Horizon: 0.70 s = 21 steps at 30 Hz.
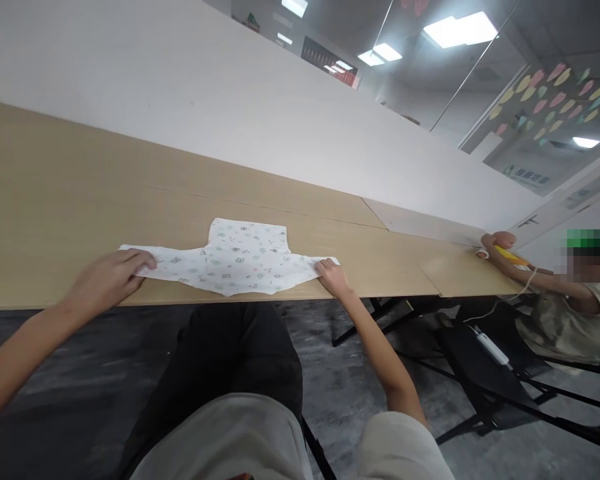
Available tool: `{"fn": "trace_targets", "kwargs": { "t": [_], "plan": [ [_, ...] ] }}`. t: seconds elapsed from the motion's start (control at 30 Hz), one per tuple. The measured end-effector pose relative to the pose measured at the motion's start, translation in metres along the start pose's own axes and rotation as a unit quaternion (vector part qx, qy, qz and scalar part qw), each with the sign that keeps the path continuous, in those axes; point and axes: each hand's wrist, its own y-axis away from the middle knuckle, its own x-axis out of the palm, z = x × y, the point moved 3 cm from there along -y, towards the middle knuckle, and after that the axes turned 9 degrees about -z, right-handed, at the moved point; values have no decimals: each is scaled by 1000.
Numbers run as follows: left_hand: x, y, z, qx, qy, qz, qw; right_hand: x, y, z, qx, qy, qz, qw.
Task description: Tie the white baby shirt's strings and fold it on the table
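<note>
Workpiece: white shirt (pixel 247 257) with a small green and grey print, laid flat on the table (pixel 55 200), close to the near edge. Sleeves extended to both sides; squared body section pointing away, toward the white wall (pixel 230 133). Lower margin of the cloth just short of the near table edge.

Left hand (pixel 113 277): positioned at the outer end of the left-side sleeve, back of the hand upward, fingers bent over the cloth and closed on it. Corner of the sleeve visible past the knuckles.

Right hand (pixel 335 277): positioned at the outer end of the right-side sleeve, pinching the cloth between thumb and fingers, near the table edge. Well apart from the left hand, with the shirt between.

Below the table: dark trousers (pixel 265 347) and grey floor (pixel 345 393).

Farther along to the right: another person (pixel 570 320), arms reaching over the tabletop, beside a round pinkish object (pixel 505 239), too small to identify, and a yellow item (pixel 511 257). Nearer: black chair (pixel 480 373) carrying a white power strip (pixel 493 348).

Above the wall: glass panels (pixel 405 80) and, at upper right, pastel leaf-shaped notes (pixel 557 99).
</note>
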Motion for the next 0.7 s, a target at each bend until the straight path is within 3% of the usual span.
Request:
{"fn": "trace_targets", "kwargs": {
  "t": [0.1, 0.17, 0.37, 0.47, 0.7],
  "plan": [
    [-2, 20, 3, -6, 13, 10, 1000, 2, 9, -11, 83, -31, -21, 996],
    [-5, 37, -5, -36, 9, -15, 999, 5, 18, -16, 138, -65, -57, 987],
    [-8, 74, -51, -137, -17, -165, 977, 12, 40, -14, 269, -125, -163, 941],
    [-3, 78, -58, -151, -13, -201, 968, 12, 43, -8, 310, -106, -151, 933],
    [-8, 70, -58, -167, -6, -200, 966, 11, 41, -6, 333, -92, -97, 933]
  ]
}}
